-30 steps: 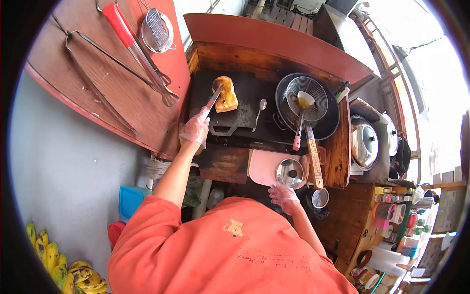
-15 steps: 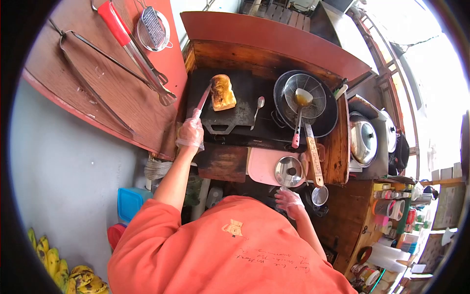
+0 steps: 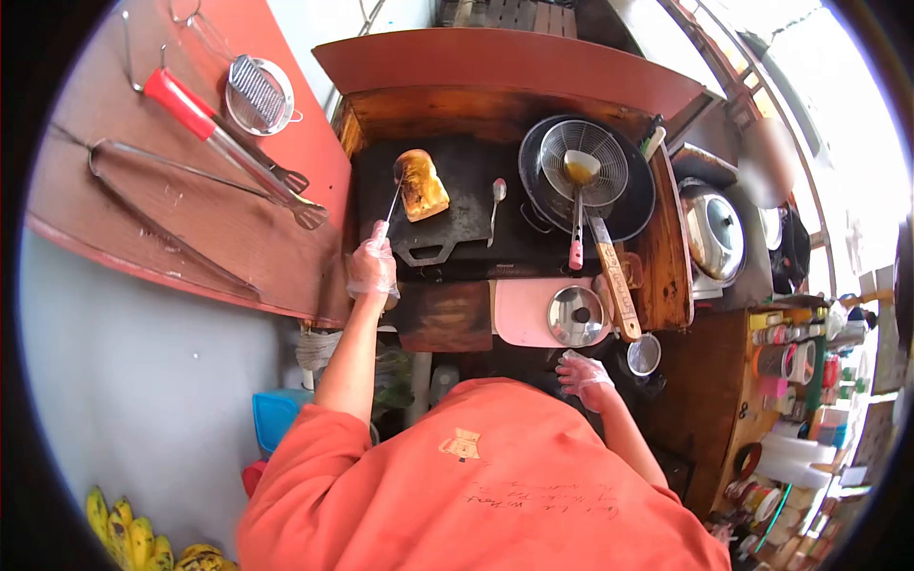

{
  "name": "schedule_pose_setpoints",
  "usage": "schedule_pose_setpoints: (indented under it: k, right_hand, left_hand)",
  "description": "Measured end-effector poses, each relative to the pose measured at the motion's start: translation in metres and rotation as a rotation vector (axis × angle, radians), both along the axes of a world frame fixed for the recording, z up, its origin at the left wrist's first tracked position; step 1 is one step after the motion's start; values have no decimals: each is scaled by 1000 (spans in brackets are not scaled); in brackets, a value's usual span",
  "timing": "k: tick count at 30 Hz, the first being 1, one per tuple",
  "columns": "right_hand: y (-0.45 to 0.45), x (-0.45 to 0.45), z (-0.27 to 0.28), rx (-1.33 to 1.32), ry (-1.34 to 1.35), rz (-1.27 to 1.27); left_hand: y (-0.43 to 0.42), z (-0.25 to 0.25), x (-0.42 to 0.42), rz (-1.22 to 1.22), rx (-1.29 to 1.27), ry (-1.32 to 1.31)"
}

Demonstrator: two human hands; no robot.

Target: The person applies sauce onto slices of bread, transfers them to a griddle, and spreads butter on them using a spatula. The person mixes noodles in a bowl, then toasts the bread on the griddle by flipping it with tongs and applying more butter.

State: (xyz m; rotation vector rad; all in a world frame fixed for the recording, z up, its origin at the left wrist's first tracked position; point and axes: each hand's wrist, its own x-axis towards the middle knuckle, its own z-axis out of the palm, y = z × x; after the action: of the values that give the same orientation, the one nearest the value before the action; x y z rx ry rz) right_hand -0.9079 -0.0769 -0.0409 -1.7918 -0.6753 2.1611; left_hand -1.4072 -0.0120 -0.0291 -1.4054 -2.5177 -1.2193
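Observation:
My left hand (image 3: pixel 372 265), in a clear plastic glove, is closed around the pale handle of a knife (image 3: pixel 392 204). The knife's thin blade reaches up to the left edge of the browned toast (image 3: pixel 425 190), which has dark charred patches. That toast lies on a black flat griddle (image 3: pixel 455 225) with a looped handle at its near end. Also gloved, my right hand (image 3: pixel 585 379) hangs just below the counter edge with fingers apart, holding nothing. Closest to it are a steel lid (image 3: pixel 576 317) on a pink board (image 3: pixel 519 313) and a small round strainer (image 3: pixel 644 354).
Right of the griddle lie a spoon (image 3: pixel 497 202) and a black wok (image 3: pixel 638 214) holding a mesh skimmer (image 3: pixel 610 176) and ladle (image 3: pixel 582 169). Tongs (image 3: pixel 224 147) hang from the left panel. A lidded pot (image 3: pixel 712 238) stands right; bananas (image 3: pixel 131 536) sit lower left.
The whole view has shifted and tilted slightly. The knife blade has turned from its broad side to look much thinner, still at the toast's left edge. My right hand stays near the lid.

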Motion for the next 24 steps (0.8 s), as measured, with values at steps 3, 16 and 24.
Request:
schedule_pose_setpoints:
  k: [3, 16, 24]
  right_hand:
    - [1, -5, 6, -32, -48, -22]
    - [-15, -2, 13, 173, 38, -128]
    - [-24, 8, 36, 218, -125, -165]
  left_hand:
    - [1, -2, -3, 30, -48, -18]
    - [0, -37, -59, -289, 149, -814]
    - [-24, 51, 50, -525, 85, -1427]
